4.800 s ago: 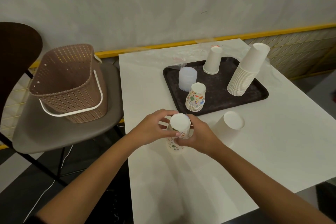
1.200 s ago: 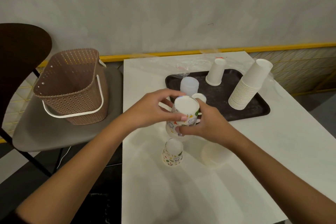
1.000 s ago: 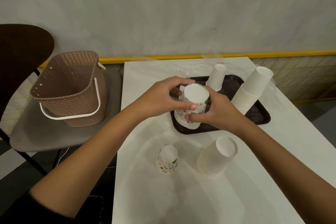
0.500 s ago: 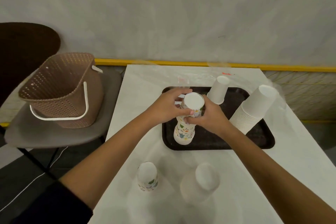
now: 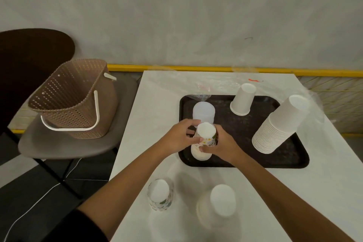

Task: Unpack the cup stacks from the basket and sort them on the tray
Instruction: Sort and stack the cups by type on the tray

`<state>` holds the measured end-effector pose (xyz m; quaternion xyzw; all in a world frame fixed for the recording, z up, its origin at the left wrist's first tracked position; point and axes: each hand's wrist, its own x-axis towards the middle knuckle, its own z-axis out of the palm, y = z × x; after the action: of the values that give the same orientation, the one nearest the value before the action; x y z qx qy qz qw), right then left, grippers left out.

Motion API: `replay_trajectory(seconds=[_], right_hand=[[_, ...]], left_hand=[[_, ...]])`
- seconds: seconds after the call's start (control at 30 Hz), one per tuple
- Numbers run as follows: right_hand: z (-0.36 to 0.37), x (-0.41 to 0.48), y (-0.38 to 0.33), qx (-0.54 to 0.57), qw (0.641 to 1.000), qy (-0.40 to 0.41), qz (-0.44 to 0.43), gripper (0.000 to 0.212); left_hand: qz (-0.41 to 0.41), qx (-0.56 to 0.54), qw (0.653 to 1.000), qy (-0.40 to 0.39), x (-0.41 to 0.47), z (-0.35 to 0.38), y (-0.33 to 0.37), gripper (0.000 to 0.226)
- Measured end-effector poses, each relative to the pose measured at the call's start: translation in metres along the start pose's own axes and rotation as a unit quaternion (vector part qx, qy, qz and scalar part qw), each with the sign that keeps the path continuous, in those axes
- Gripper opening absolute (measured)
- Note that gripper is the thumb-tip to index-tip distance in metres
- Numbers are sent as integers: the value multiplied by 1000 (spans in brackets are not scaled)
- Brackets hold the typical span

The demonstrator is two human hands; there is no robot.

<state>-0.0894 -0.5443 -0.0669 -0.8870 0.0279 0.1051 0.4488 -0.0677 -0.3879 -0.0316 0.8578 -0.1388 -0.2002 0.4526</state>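
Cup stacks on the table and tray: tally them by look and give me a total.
Plain white: 3 (short tray stack, tall tray stack, white table stack)
Patterned: 2 (held stack, patterned table stack)
Translucent: 1 (frosted stack)
Total: 6

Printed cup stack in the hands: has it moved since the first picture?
Yes. The printed cup stack went from the table in front of the tray onto the tray's front-left corner; left hand and right hand hold it.

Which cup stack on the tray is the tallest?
The plain white stack at the tray's right end: it leans and has by far the most cup rims.
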Motion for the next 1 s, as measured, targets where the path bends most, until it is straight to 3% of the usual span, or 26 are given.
replay_trajectory(seconds=[0.23, 0.5, 0.83, 1.0], right_hand=[[-22, -17, -17, -36, 998, 30, 36, 81], [-28, -71, -67, -63, 993, 103, -11, 72], [49, -140, -95, -17, 993, 102, -52, 60], [96, -145, -82, -23, 997, 69, 30, 67]], left_hand=[[5, -5, 1000, -3, -29, -25, -10, 51], [4, -25, 999, -43, -68, -65, -46, 39], [6, -9, 993, -118, -98, -66, -86, 47], [4, -8, 990, -139, -104, -65, -99, 48]])
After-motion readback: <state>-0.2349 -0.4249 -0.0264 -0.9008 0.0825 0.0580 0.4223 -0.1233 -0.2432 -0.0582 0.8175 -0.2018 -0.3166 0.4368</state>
